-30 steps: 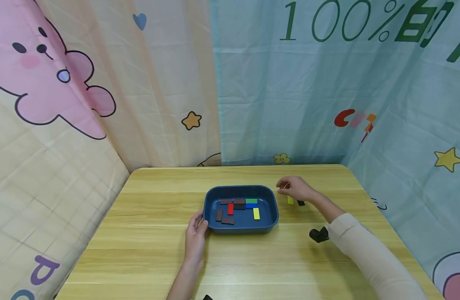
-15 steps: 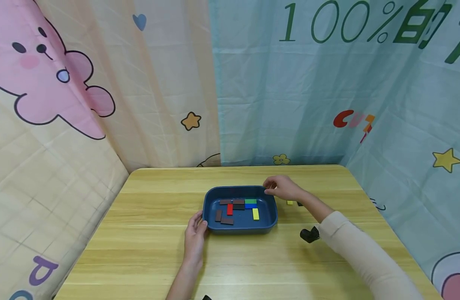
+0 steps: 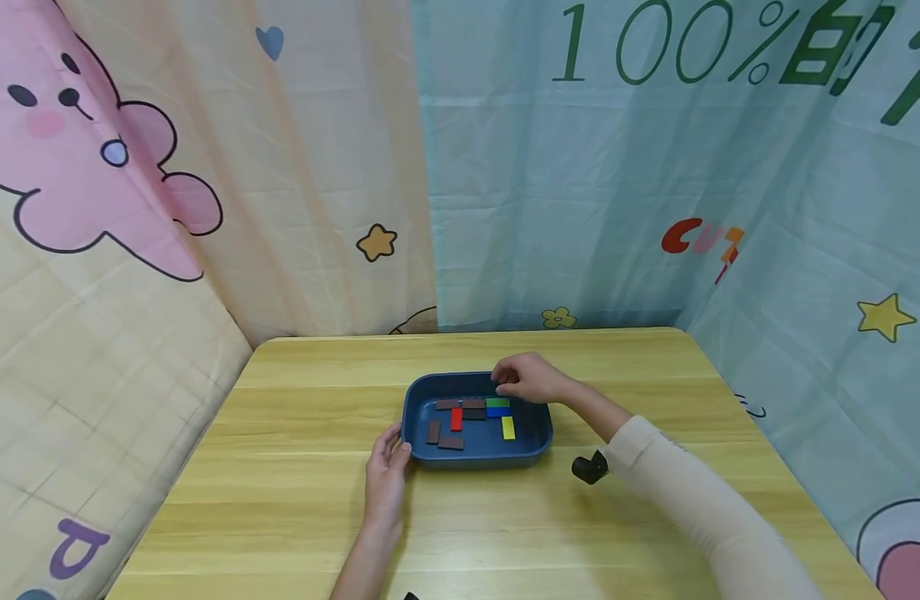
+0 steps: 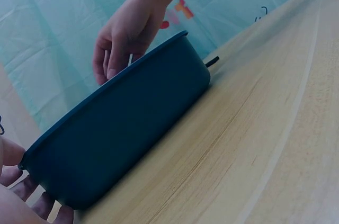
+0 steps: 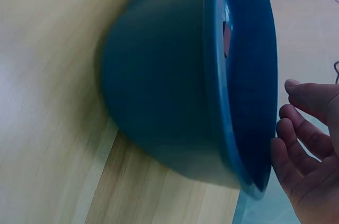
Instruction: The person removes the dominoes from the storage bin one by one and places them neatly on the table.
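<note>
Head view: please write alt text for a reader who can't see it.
A person's left hand grips the left end of a dark blue rectangular tray on a wooden table, and their right hand is at its far rim. Inside lie brown, black, red, green, blue and yellow tiles; printed curtains hang behind.

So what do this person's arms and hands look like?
The left hand and right hand wear no gloves. A cream sleeve covers part of the right forearm, with a black gadget beside its cuff. The left forearm shows no sleeve.
</note>
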Motion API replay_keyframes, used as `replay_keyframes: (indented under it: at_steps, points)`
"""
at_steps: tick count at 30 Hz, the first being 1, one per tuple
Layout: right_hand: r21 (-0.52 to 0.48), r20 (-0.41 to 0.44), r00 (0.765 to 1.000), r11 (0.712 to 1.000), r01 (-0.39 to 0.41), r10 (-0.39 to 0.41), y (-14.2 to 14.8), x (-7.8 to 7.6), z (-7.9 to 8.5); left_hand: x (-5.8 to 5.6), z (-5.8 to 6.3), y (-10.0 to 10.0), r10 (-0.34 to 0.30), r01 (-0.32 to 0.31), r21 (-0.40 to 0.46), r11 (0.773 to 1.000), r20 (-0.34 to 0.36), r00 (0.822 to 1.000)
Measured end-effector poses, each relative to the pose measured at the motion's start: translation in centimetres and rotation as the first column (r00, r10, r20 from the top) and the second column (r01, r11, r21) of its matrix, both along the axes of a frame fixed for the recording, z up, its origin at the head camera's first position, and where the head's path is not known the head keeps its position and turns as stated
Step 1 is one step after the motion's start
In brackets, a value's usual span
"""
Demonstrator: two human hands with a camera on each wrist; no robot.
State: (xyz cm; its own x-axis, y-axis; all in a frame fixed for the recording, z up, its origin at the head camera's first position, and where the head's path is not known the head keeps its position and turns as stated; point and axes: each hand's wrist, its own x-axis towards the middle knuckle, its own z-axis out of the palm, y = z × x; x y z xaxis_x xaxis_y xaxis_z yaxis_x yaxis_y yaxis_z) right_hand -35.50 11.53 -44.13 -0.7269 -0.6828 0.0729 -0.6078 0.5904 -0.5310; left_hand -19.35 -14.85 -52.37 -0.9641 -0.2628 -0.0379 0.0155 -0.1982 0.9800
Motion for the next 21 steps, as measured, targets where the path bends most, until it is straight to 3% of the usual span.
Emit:
replay_keyframes:
  at_steps: [8, 13, 21]
  points:
    - [-0.009, 0.011, 0.996, 0.996, -0.088, 0.088, -2.9, 0.1, -0.8, 0.0, 0.1, 0.0, -0.006, 0.006, 0.014, 1.000, -0.003, 1.000]
    - [0.034, -0.008, 0.990, 0.989, -0.141, 0.141, -5.0, 0.2, -1.6, 0.1, 0.2, -0.1, 0.006, -0.006, 0.013, 1.000, -0.006, 1.000]
    - [0.045, 0.015, 0.986, 0.985, -0.164, 0.163, -7.5, 0.6, -2.6, -0.1, 0.2, -0.3, -0.006, 0.006, 0.012, 1.000, -0.001, 1.000]
